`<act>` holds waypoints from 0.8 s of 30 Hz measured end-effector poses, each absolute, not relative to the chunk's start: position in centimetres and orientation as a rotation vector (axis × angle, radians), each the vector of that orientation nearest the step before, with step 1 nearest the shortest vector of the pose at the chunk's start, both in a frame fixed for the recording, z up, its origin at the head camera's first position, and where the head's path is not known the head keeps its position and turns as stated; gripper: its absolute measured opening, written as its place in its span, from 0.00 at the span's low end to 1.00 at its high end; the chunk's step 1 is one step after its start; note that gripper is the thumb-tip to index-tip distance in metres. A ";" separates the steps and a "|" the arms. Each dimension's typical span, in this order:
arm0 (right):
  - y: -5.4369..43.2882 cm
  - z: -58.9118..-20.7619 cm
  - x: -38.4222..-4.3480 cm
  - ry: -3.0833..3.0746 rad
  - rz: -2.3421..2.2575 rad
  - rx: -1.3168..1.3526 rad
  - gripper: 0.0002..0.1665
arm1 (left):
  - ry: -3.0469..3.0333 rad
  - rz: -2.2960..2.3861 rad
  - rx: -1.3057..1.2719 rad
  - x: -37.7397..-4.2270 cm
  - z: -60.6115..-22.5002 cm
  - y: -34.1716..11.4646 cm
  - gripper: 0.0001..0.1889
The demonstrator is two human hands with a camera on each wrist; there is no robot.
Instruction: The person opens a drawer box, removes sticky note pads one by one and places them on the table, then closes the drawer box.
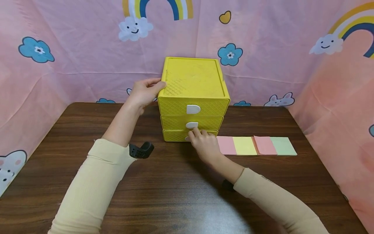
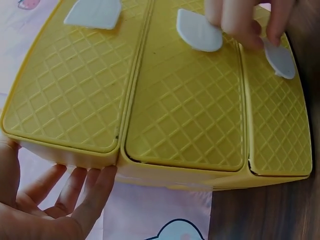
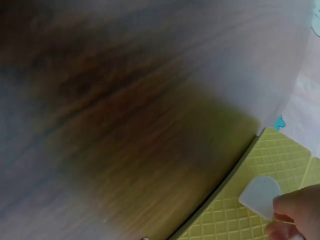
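A yellow three-drawer storage box (image 1: 193,78) with white handles stands on the dark wood table, all its drawers closed. My left hand (image 1: 146,92) steadies the box at its upper left edge. In the left wrist view its fingers (image 2: 67,192) reach fairly straight along the side wall. My right hand (image 1: 205,144) is low at the front, fingertips bent around the bottom drawer's white handle (image 2: 280,60). The right wrist view shows its thumb and finger (image 3: 300,205) at the edge of that handle. The middle handle (image 1: 192,125) lies just above these fingers.
A row of pink, yellow and green sticky note pads (image 1: 243,145) lies on the table (image 1: 175,195) to the right of the box. Behind, a pink patterned cloth (image 1: 87,48) hangs around the table's back and sides.
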State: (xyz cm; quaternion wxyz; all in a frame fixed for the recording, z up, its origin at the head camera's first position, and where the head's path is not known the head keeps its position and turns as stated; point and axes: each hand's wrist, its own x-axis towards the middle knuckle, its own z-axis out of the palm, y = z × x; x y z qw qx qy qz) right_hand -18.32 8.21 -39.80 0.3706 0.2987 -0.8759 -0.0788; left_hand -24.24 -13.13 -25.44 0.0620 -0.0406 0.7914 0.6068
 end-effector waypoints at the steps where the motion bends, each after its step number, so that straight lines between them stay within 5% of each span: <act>1: 8.4 -39.7 -18.2 -2.263 -0.181 0.765 0.10 | 2.405 1.832 -0.121 -24.3 -25.5 -13.1 0.27; 24: 15.6 -36.9 -17.6 -2.503 0.130 0.839 0.08 | 2.947 1.629 0.144 -23.8 -29.8 -14.4 0.26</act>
